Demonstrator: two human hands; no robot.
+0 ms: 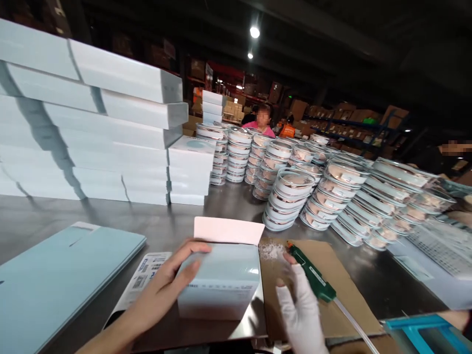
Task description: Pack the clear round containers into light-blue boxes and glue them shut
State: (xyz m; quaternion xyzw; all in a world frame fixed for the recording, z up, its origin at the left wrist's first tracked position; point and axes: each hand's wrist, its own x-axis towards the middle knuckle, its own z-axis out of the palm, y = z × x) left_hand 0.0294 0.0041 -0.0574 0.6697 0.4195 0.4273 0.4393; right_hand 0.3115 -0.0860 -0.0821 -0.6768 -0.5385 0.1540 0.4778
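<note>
A pale blue carton (221,275) stands in front of me with a white end flap (228,230) raised at its far side. My left hand (177,278) grips the carton's left side, its fingers and thumb over the top edge. To the right of the carton is my right hand (300,307), in a white glove with bare fingertips. Its thumb and fingers are apart, slightly blurred, with nothing between them. Close beside that hand, a green glue gun (313,275) with a long glue stick (356,324) lies on a brown cardboard sheet (342,265).
White cartons (121,132) are piled high at the back left. Flat light-blue cartons (73,265) and a printed label sheet (145,270) lie left. Stacked clear-lidded round containers (289,196) fill the back right. A blue plastic frame (427,324) is at the lower right. A person (260,125) is beyond the table.
</note>
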